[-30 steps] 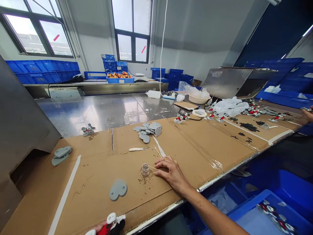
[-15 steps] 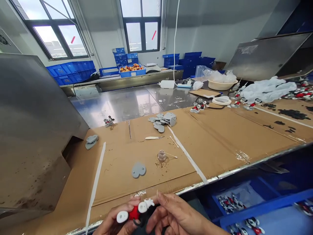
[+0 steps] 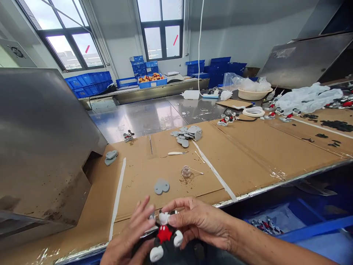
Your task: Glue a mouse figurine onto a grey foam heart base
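Both hands hold a small cartoon mouse figure (image 3: 164, 237) with red shorts, white gloves and white shoes, low in the view at the table's near edge. My left hand (image 3: 129, 235) supports it from the left with fingers spread. My right hand (image 3: 197, 221) pinches its upper part from the right. On the cardboard (image 3: 248, 154) just beyond lie a grey heart-shaped base (image 3: 161, 186), a small clear jar (image 3: 186, 171) with a thin stick (image 3: 196, 171) beside it, and a white-handled tool (image 3: 176, 153).
A pile of grey bases (image 3: 187, 133) lies mid-table, two more (image 3: 110, 157) at the left by a steel hood (image 3: 41, 143). Finished figures (image 3: 227, 119), a tape roll (image 3: 253, 111) and white bags (image 3: 306, 99) sit at the right. Blue bins (image 3: 309, 228) stand below the table edge.
My right hand left the stick by the jar and came back to the figure. Both hands turned the figure so its shoes point toward me. The camera swung left and down.
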`<state>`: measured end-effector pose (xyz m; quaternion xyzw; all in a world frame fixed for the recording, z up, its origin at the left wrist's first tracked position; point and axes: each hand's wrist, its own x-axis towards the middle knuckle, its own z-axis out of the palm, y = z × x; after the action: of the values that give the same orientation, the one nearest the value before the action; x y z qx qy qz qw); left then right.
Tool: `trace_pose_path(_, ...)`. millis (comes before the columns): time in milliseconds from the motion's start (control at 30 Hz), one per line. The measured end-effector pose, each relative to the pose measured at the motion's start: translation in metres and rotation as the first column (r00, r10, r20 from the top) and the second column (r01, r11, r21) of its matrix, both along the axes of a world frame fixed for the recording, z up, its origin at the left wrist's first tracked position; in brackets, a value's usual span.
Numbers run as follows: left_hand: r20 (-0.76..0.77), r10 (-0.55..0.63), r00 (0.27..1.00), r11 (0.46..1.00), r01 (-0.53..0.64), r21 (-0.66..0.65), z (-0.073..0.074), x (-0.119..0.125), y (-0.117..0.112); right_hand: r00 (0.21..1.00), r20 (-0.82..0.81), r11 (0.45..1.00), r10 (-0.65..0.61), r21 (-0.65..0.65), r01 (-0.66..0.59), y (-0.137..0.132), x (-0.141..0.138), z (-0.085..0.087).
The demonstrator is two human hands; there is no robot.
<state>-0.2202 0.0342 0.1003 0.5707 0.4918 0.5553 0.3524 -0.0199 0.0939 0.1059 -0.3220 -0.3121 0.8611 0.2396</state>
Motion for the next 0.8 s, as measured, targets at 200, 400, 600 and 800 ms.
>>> trace_pose_path(200, 0.201, -0.151, 0.968, 0.810, 0.238, -0.536, 0.001, -0.030, 0.043, 0.973, 0.182, 0.928, -0.139, 0.366, 0.064, 0.030, -0.007, 0.013)
trace_pose_path(400, 0.215, -0.219, 0.952, 0.836, 0.297, -0.462, 0.014, -0.023, 0.089, 0.938, 0.144, 0.699, -0.316, 0.704, 0.127, 0.054, -0.026, 0.006)
trace_pose_path(600, 0.133, -0.323, 0.937, 0.863, 0.349, -0.365, 0.013, -0.016, 0.116, 0.887, 0.075, 0.560, -0.456, 0.799, 0.220, 0.064, -0.032, -0.007)
trace_pose_path(800, -0.085, -0.361, 0.929, 0.925, 0.346, -0.158, 0.005, -0.012, 0.129, 0.826, 0.009, 0.493, -0.564, 0.806, 0.328, 0.067, -0.037, -0.031)
